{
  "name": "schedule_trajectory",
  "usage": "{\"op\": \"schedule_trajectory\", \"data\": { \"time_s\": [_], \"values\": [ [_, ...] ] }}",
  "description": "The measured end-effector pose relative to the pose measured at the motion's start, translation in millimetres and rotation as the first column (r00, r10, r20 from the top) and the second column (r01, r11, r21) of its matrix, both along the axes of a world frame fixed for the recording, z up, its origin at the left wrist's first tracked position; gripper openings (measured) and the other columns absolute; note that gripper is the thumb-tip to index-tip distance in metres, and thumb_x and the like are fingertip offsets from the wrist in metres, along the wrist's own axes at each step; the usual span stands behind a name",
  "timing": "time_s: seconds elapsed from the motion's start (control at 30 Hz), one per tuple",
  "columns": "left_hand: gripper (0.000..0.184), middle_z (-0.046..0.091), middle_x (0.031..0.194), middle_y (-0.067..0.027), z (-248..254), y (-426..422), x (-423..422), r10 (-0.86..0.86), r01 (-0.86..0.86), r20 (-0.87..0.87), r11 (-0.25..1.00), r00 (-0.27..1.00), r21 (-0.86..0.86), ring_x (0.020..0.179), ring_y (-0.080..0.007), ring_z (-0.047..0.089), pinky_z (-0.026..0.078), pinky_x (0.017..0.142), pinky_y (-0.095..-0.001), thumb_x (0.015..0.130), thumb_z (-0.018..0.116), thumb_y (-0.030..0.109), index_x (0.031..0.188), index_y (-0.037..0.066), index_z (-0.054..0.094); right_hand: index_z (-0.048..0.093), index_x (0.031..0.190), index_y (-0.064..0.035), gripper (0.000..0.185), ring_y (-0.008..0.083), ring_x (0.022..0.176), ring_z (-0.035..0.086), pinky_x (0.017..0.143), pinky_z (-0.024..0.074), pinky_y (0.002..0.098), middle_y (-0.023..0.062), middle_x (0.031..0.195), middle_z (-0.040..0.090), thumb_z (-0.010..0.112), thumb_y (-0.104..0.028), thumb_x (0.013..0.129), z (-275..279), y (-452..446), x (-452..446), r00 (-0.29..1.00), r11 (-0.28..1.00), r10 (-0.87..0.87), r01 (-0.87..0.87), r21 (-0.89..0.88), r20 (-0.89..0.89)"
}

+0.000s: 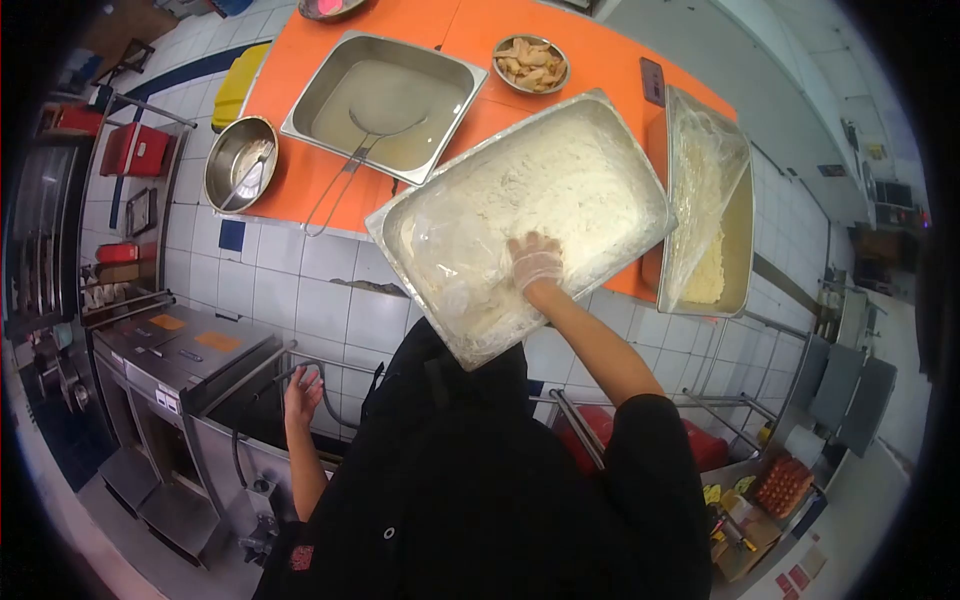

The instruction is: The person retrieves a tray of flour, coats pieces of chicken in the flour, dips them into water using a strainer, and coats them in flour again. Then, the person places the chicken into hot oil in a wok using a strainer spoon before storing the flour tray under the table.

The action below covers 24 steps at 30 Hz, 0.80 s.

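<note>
My right hand [537, 262], in a clear plastic glove, presses into the flour [590, 185] in a large metal pan [470, 362]. Its fingers are apart, with their tips partly buried in the flour. A clear plastic sheet or bag [440, 245] lies on the left part of the flour. My left hand [303, 398] is bare and hangs low at my left side, its fingers loosely apart with nothing in them. The flour pan is tilted in view, its near corner sticking out past the table edge toward my body.
On the orange table [420, 22] stand a metal pan of cloudy liquid [375, 85] with a wire strainer [365, 150], a bowl with a spoon [240, 165], and a bowl of raw chicken pieces [530, 65]. A phone [652, 80] lies near a plastic-covered container [735, 260] of pale crumbs.
</note>
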<state>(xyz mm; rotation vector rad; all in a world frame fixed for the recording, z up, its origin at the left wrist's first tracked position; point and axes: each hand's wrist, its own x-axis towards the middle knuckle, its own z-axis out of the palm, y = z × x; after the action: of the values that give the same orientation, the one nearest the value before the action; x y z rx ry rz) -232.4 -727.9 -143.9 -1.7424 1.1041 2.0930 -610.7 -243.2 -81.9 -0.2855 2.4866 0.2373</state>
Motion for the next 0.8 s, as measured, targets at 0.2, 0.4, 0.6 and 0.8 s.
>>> {"op": "schedule_trajectory", "data": {
  "time_s": [0.2,0.4,0.6,0.8],
  "values": [
    [0.054,0.063,0.124,-0.0101,2.1,-1.6,17.6,0.114,-0.114,-0.009,0.993,0.993,-0.026,0.092,-0.0204,0.065,0.055,0.071,-0.0312,0.095,0.066,0.042,0.138,0.014,0.05,0.047,0.142,-0.015,0.07,0.0409,0.127,0.052,0.109,0.0426,0.0405,0.0213,0.141,0.05,0.077,-0.027,0.079,-9.9,76.2,-65.5,0.997,0.865,-0.083,0.07,-0.498,-0.004],
    [0.058,0.062,0.125,-0.0113,-24.5,-0.4,79.7,0.165,-0.165,0.067,0.986,0.984,-0.009,0.094,-0.0221,0.064,0.055,0.073,-0.0331,0.095,0.066,0.044,0.14,0.013,0.047,0.042,0.145,-0.0073,0.075,0.0386,0.125,0.054,0.106,0.0443,0.0391,0.0239,0.137,0.054,0.073,-0.03,0.081,48.4,148.8,-126.0,0.98,0.888,-0.146,0.191,-0.418,0.138],
    [0.063,0.06,0.128,-0.0131,-19.6,15.5,104.7,0.186,-0.185,0.131,0.983,0.974,-0.015,0.096,-0.0228,0.064,0.054,0.075,-0.0343,0.095,0.065,0.044,0.145,0.012,0.043,0.037,0.149,-0.004,0.081,0.0434,0.135,0.044,0.11,0.0408,0.0462,0.0273,0.146,0.045,0.068,-0.04,0.084,25.7,114.1,-56.9,0.935,0.906,-0.337,0.355,-0.231,0.114],
    [0.065,0.059,0.131,-0.0134,-19.1,6.3,73.7,0.142,-0.141,0.096,0.99,0.985,-0.014,0.096,-0.0222,0.064,0.054,0.076,-0.0338,0.095,0.065,0.044,0.147,0.012,0.041,0.044,0.143,-0.0058,0.067,0.0421,0.136,0.044,0.106,0.0447,0.0464,0.0219,0.15,0.042,0.065,-0.031,0.085,-5.9,-15.9,10.8,0.983,0.983,-0.184,0.184,-0.03,-0.008]
  ]
}}
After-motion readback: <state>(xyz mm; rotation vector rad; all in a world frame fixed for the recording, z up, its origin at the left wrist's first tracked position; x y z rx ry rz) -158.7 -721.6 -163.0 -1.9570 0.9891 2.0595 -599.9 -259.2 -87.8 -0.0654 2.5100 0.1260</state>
